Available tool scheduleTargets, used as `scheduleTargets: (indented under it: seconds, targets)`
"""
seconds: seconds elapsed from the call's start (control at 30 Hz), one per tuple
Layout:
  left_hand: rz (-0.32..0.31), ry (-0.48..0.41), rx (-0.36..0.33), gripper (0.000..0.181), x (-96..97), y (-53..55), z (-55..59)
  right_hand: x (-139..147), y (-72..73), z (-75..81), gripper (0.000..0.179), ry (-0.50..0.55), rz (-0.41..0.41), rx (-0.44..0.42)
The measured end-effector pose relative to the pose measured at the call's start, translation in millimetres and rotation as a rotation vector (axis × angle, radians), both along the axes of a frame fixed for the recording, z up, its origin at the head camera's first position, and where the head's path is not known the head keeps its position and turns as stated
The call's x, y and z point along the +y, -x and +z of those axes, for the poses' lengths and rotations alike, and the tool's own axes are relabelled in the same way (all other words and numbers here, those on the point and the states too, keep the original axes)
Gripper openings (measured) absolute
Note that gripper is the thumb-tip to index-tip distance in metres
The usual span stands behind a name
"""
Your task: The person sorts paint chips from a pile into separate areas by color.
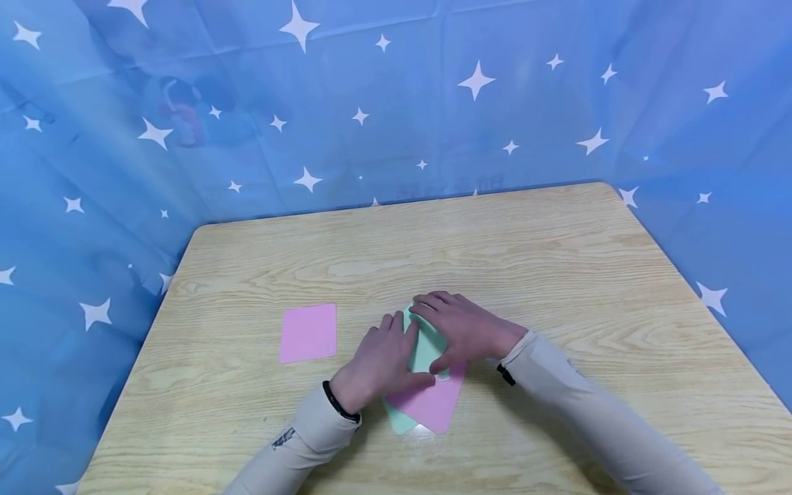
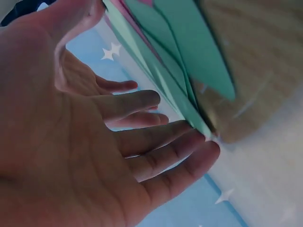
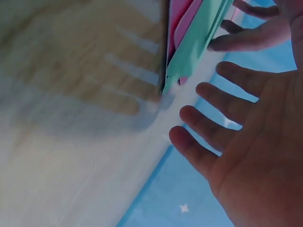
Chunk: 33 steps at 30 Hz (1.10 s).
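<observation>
A small loose pile of pink and mint-green paper sheets lies near the table's front, both hands over it. The top green sheet (image 1: 427, 349) is partly covered by the fingers, and a pink sheet (image 1: 436, 407) fans out below. My left hand (image 1: 380, 361) has its fingers extended, fingertips right at the edge of the green sheets (image 2: 199, 52) in the left wrist view. From the right, my right hand (image 1: 463, 331) reaches over the pile with fingers spread and gently bent. Its fingertips hang beside the green sheet (image 3: 201, 49) in the right wrist view, gripping nothing.
A single pink square sheet (image 1: 308, 333) lies flat on the wooden table (image 1: 526, 254), left of the pile. Behind and around the table hangs a blue curtain (image 1: 396, 89) with white stars.
</observation>
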State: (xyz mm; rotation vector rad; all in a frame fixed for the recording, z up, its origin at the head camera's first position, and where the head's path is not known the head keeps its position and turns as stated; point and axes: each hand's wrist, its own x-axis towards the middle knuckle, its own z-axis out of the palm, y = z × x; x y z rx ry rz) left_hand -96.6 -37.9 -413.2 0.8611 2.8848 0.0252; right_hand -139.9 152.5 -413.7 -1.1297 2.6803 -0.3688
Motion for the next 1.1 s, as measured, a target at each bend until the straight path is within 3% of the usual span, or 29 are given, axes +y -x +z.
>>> scheduleTargets:
  seconds: [0.23, 0.5, 0.83, 1.1]
  targets:
    - [-0.065, -0.04, -0.065, 0.091, -5.1, 2.0, 0.2, -4.2, -2.5, -3.2, 0.106, -0.037, -0.001, -0.046]
    - [-0.065, -0.181, -0.201, 0.093, -16.1, 7.8, -1.0, -3.2, -3.2, -2.3, 0.106, -0.036, -0.007, -0.055]
    - [-0.064, -0.234, -0.159, 0.096, -22.8, 10.7, -4.6, -3.5, -5.0, -2.6, 0.101, 0.02, -0.015, -0.029]
    - [-0.059, -0.303, -0.156, 0.089, -27.9, 13.2, 4.8, -3.0, -3.0, 4.7, 0.092, 0.084, -0.007, 0.013]
